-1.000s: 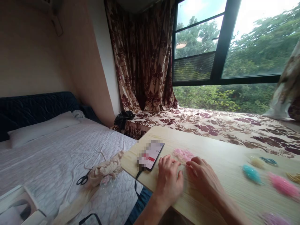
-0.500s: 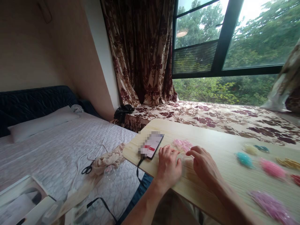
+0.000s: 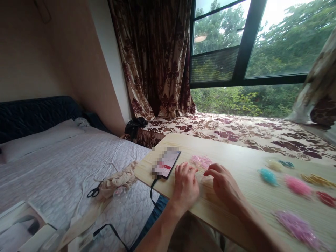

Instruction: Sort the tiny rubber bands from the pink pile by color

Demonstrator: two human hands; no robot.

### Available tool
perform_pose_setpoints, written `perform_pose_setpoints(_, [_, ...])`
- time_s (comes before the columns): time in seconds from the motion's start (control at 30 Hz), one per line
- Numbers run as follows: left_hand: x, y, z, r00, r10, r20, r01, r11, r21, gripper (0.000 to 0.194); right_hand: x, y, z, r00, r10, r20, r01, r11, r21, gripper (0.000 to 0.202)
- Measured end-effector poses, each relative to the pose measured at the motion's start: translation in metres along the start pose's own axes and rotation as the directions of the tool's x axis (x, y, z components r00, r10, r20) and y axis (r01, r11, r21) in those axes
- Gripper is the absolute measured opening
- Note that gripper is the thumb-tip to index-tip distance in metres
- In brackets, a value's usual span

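Over the pale wooden table (image 3: 236, 206), my left hand (image 3: 186, 183) has its fingers curled together, tips turned towards the right. Facing it, my right hand (image 3: 223, 182) is bent inwards, its forefinger and thumb drawn towards each other. A small gap separates the two hands; whatever is between their fingertips is too small to make out. Just beyond them lies a loose heap of thin pink bands (image 3: 201, 161). A phone (image 3: 168, 166) with a lit, partly blurred-out screen lies left of my left hand, a black strap (image 3: 152, 196) hanging from it over the edge.
At right on the table are small bundles: teal (image 3: 268, 176), bright pink (image 3: 298, 184), purple (image 3: 298, 227), yellow (image 3: 317, 180) and red (image 3: 326, 198). The bed (image 3: 65, 157) at left holds black scissors (image 3: 94, 191), bunched beige cloth (image 3: 119, 180) and an open white box (image 3: 23, 224).
The view has shifted slightly, so everything sits a little further left. Both hands keep nearly the same pose beside the pink heap.
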State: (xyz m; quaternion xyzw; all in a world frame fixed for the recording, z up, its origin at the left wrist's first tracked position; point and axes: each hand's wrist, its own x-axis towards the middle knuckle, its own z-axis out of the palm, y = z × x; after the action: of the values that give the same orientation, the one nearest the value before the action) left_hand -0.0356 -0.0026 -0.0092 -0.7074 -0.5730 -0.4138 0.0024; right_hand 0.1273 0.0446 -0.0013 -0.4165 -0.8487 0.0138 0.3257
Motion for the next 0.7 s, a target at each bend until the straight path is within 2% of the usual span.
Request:
perform_pose_setpoints(0.33, [0.0,0.001,-0.001,1.0,-0.006,0.004,0.006,1.0,0.004,0.037,-0.004,0.006,-0.001,0.999,0.036,0.005,-0.036,0.999,-0.024,0.035])
perform_pose_setpoints(0.5, [0.0,0.001,-0.001,1.0,-0.007,0.005,0.007,1.0,0.002,0.037,-0.005,0.011,-0.002,0.997,0.068,-0.037,-0.07,0.996,-0.048,0.037])
perform_pose_setpoints(0.7, [-0.001,0.001,0.0,1.0,0.005,-0.017,-0.005,1.0,-0.005,0.038,-0.003,0.001,-0.002,1.0,0.003,-0.025,-0.003,1.0,-0.007,0.043])
